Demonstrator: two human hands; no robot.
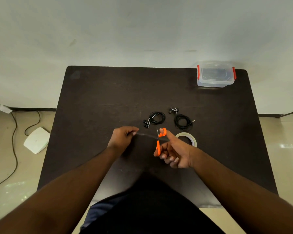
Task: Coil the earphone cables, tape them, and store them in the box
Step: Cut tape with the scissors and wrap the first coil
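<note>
Two coiled black earphone cables lie on the dark table (pixel 95 98): the left coil (pixel 155 119) and the right coil (pixel 183 121). My left hand (pixel 123 137) pinches the end of a clear tape strip (pixel 146 135) that stretches right toward the tape roll (pixel 189 138). My right hand (pixel 173 152) holds orange-handled scissors (pixel 158 144), thumb through one loop, blades at the strip. The roll sits just behind my right hand, partly hidden by it. A clear box (pixel 216 76) with red latches and its lid on stands at the far right corner.
A white flat device (pixel 36 140) and black cords (pixel 13 132) lie on the floor left of the table. A white wall rises behind the table's far edge. My dark-clothed lap is below the near edge.
</note>
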